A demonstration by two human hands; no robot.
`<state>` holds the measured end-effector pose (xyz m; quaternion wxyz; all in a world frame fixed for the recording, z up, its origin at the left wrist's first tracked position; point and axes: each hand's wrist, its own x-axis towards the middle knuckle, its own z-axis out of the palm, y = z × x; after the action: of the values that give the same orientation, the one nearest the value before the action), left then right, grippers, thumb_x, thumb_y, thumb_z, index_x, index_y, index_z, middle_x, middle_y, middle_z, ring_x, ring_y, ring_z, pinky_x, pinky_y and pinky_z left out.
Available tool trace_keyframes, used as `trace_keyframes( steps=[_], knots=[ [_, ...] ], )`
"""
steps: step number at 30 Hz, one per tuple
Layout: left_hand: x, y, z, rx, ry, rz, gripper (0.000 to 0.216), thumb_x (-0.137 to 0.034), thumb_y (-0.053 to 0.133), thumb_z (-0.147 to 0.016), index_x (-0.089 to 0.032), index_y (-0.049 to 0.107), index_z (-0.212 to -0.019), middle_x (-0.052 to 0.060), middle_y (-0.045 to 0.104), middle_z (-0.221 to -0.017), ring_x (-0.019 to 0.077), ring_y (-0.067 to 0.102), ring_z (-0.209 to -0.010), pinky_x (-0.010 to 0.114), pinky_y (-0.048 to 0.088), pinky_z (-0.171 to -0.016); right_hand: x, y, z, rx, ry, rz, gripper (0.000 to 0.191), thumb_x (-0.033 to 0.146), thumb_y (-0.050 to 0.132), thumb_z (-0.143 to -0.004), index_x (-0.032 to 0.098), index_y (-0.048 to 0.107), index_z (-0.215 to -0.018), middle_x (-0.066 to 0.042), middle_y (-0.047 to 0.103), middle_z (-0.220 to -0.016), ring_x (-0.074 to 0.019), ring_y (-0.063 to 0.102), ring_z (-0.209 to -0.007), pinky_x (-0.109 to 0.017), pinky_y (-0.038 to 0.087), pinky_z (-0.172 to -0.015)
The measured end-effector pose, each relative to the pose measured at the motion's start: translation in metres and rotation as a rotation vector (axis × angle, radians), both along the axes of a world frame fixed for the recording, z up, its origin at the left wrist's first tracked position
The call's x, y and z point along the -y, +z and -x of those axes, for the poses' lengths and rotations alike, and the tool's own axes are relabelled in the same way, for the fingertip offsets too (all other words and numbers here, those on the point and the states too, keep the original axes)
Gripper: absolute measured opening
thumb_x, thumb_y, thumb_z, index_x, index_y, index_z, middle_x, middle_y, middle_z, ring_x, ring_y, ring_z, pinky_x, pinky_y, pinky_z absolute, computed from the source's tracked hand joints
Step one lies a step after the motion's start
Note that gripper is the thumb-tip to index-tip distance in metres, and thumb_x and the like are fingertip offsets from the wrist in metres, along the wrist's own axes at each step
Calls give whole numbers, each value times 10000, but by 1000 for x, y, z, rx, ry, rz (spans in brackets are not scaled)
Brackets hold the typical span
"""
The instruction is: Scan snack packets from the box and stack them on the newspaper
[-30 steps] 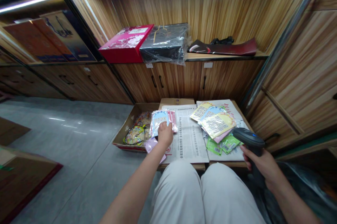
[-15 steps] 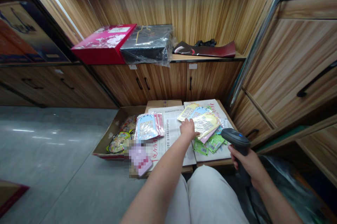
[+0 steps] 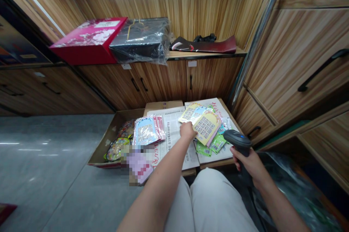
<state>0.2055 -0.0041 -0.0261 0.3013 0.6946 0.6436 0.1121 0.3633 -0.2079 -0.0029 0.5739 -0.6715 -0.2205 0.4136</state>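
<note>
My left hand [image 3: 187,130] is closed on the left edge of a yellow card packet [image 3: 206,126] printed with a grid of small dark squares. That packet lies tilted over the pile, a pink one showing under its right edge. Behind it are another yellow packet [image 3: 188,113] and a light blue packet [image 3: 201,112]. Small green sachets [image 3: 218,143] with barcodes lie just below. In my right hand [image 3: 251,165] is a black barcode scanner [image 3: 239,143], held upright by its handle. Its head, with a blue light on top, points left toward the packets.
Newspaper [image 3: 170,134] covers the boxes under the packets. A stack of blue and red packets [image 3: 147,130] lies left, beside an open carton [image 3: 102,148] of bagged items. A partly blurred purple item [image 3: 140,166] sits in front. Behind, a shelf carries a pink box [image 3: 92,39] and a plastic-wrapped black box [image 3: 141,39].
The yellow packet in my left hand has turned, so its printed grid now shows clearly with less glare. The whole view has shifted slightly. My right hand still grips the scanner.
</note>
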Motion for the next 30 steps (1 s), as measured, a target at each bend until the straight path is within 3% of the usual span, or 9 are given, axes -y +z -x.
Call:
trace_keyframes(
  steps=[5, 8, 12, 18, 30],
  knots=[
    [-6, 1, 13, 417, 146, 274, 278, -83, 834, -520, -178, 598, -632, 43, 654, -693, 270, 687, -830, 369, 550, -760, -3, 6, 4, -8, 21, -9, 471, 544, 850, -589, 162, 628, -753, 53, 552, -467, -88, 459, -341, -197, 379, -315],
    [-3, 6, 20, 684, 239, 425, 294, -53, 832, -540, -155, 588, -669, 37, 641, -666, 206, 669, -697, 339, 563, -679, -5, 12, 7, -5, 27, 1, 454, 514, 861, -583, 162, 626, -748, 52, 555, -465, -88, 465, -345, -195, 383, -324],
    [5, 12, 28, 919, 311, 436, 310, -68, 822, -586, -160, 571, -744, 35, 681, -775, 168, 680, -749, 321, 588, -706, -10, 19, 13, -7, 64, -13, 453, 502, 858, -589, 159, 638, -788, 50, 564, -468, -93, 469, -351, -199, 387, -328],
    [12, 16, 26, 999, 239, 353, 360, -54, 785, -575, -161, 572, -846, 49, 697, -906, 196, 694, -798, 387, 614, -712, -15, 22, 26, -2, 100, -38, 411, 472, 850, -590, 164, 642, -766, 63, 529, -445, -94, 439, -339, -204, 357, -316],
    [11, 12, 16, 992, 242, 230, 327, 21, 674, -591, -149, 573, -852, 55, 627, -934, 158, 635, -763, 342, 606, -641, -27, 17, 25, 58, 139, -34, 375, 483, 816, -642, 201, 569, -656, 70, 497, -397, -95, 416, -306, -222, 339, -317]
  ],
)
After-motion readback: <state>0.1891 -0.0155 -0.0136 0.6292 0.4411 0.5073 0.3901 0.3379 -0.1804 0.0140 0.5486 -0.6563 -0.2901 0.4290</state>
